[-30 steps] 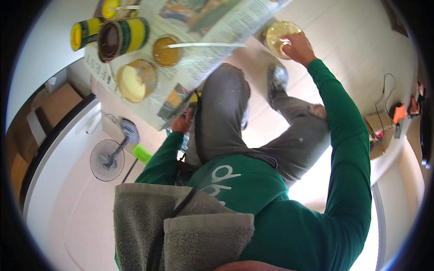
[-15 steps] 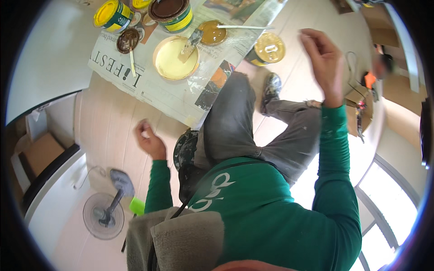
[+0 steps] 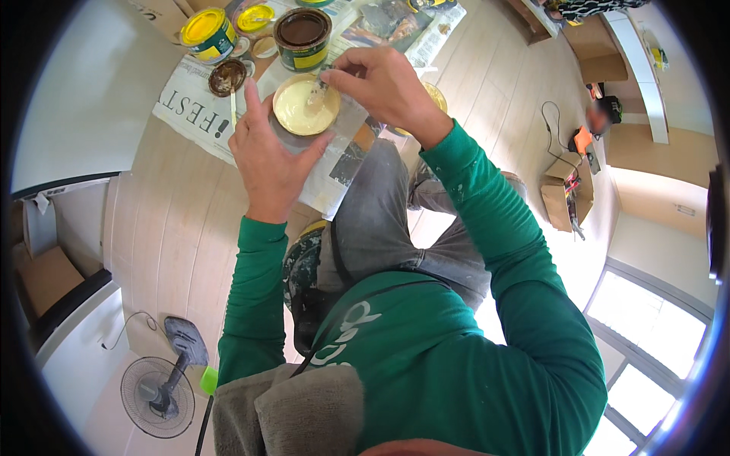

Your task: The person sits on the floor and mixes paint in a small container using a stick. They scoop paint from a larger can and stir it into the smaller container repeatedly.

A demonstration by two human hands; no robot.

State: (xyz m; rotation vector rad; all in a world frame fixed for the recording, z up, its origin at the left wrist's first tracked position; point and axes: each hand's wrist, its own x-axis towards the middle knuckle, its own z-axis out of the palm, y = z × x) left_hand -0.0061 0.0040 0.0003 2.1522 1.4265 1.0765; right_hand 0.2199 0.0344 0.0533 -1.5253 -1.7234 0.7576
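Cream-paint tin (image 3: 306,109) (on newspaper (image 3: 199,114) on floor, w/ other tins nearby) is steadied by left hand (image 3: 268,159), fingers spread along its side, while right hand (image 3: 382,85) pinches a stir stick (image 3: 318,90) dipped in; stirring step prob. underway, next needing firm hold.

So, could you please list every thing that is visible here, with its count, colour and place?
open can of pale paint: 1, cream inside, on the newspaper between the hands
open can of dark paint: 1, brown inside, behind the cream can
closed can: 1, yellow lid, far left on the paper
newspaper: 1 spread, white, on the floor
fan: 1, grey, lower left floor
cardboard box: 1, brown, right floor
left hand: beside the cream can
right hand: holds a stick in the cream paint
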